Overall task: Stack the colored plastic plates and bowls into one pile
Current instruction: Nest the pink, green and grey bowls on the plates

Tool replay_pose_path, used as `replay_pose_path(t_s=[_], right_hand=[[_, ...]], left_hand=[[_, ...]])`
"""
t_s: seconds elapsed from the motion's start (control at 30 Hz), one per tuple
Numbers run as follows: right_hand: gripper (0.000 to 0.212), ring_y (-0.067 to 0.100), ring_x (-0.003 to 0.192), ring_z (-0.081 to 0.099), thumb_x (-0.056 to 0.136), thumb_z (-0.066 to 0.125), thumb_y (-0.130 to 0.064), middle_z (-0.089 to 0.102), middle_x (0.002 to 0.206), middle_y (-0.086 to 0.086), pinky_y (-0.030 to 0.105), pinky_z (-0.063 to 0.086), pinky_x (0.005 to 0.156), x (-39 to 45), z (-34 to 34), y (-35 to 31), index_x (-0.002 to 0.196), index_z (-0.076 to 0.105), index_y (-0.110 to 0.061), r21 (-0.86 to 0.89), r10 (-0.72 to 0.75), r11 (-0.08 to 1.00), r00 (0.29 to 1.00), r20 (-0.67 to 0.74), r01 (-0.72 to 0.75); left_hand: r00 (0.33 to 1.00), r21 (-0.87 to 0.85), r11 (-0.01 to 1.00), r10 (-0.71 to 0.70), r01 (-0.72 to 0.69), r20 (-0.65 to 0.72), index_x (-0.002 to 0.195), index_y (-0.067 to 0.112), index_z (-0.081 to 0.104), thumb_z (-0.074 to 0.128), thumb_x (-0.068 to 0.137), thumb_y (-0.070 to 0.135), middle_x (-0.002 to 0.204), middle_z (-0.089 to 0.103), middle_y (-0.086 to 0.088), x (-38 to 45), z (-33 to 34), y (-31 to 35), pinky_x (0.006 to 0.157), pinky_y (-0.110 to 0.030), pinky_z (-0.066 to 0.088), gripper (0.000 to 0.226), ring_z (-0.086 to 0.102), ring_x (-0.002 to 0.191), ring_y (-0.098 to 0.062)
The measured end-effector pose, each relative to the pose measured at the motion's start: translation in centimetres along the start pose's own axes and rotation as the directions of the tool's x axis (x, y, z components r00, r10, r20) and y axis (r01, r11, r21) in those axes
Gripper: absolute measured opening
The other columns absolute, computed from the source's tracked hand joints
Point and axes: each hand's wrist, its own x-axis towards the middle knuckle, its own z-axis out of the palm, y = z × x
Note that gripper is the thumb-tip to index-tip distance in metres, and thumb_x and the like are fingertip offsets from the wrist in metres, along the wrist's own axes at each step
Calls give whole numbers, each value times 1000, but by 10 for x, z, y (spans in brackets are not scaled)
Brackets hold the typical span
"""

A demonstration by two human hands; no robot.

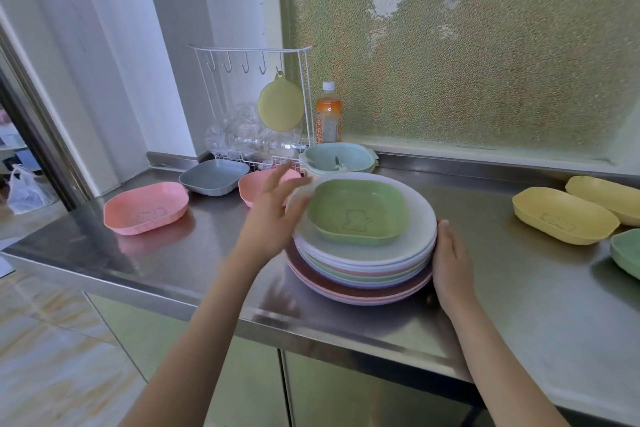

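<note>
A pile of round pastel plates [360,274] stands on the steel counter [207,253], with a green square bowl [358,215] lying on top. My left hand [273,215] hovers at the pile's left side with fingers spread and holds nothing. My right hand [450,260] rests flat against the pile's right edge. Loose bowls lie around: a pink one [147,208] at the left, a grey one [214,177], another pink one [252,187] behind my left hand, two yellow ones [564,215] [606,198] and a green one [627,253] at the right.
A white wire rack [256,107] with hooks, a hanging yellow-green lid [280,107] and clear plastic containers stands at the back. An orange drink bottle [328,114] stands beside it. A small stack of eared bowls [337,158] sits behind the pile. The counter's front edge is close to me.
</note>
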Motion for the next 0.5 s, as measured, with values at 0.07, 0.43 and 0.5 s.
replay_pose_path(t_s=[0.07, 0.43, 0.5], right_hand=[[41, 12, 103, 52, 103, 29, -34, 61, 110, -2, 24, 32, 85, 0, 0, 1, 119, 63, -18, 5, 8, 1000, 1000, -2, -8], [41, 15, 106, 55, 102, 30, -34, 64, 112, 0, 26, 34, 85, 2, 0, 5, 119, 63, -17, 3, 1, 1000, 1000, -17, -1], [41, 17, 105, 56, 102, 30, -34, 65, 112, 2, 27, 36, 83, 3, 0, 6, 116, 64, -16, -1, -2, 1000, 1000, -13, 2]], left_hand=[[995, 125, 990, -60, 69, -79, 127, 17, 57, 51, 92, 23, 148, 37, -3, 14, -3, -34, 98, -20, 31, 36, 37, 132, -4], [957, 397, 878, -289, 268, -9, 87, 14, 70, 51, 79, 18, 94, 72, -12, 45, 24, -86, 73, -32, 44, 21, 62, 87, -34], [953, 296, 906, -287, 304, -101, 80, 8, 68, 46, 74, 20, 85, 70, -14, 45, 19, -81, 69, -34, 46, 26, 62, 80, -30]])
